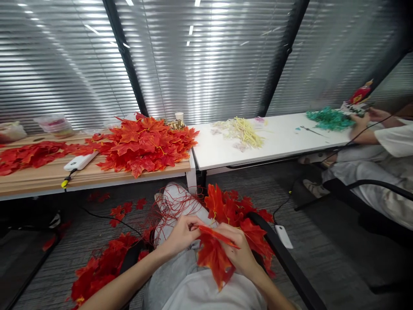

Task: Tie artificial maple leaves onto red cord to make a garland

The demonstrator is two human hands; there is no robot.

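Over my lap, my right hand [238,249] is closed around red-orange artificial maple leaves [213,257], which hang below its fingers. My left hand [182,234] pinches at the stem end of the same leaves, its fingertips close to the right ones. Whether a cord also runs between those left fingers is hidden. Tangled thin red cord [176,202] lies across my legs, left of and beyond my hands. More maple leaves [254,232] spread beside my right hand, over the chair's armrest.
A big heap of maple leaves [145,144] covers the wooden table [161,171], beside a white power strip [80,161]. Yellow strips [245,131] lie on the white table [213,159]. At right, a seated co-worker [387,142] handles something near green tinsel [331,119]. Leaves [106,267] litter the floor.
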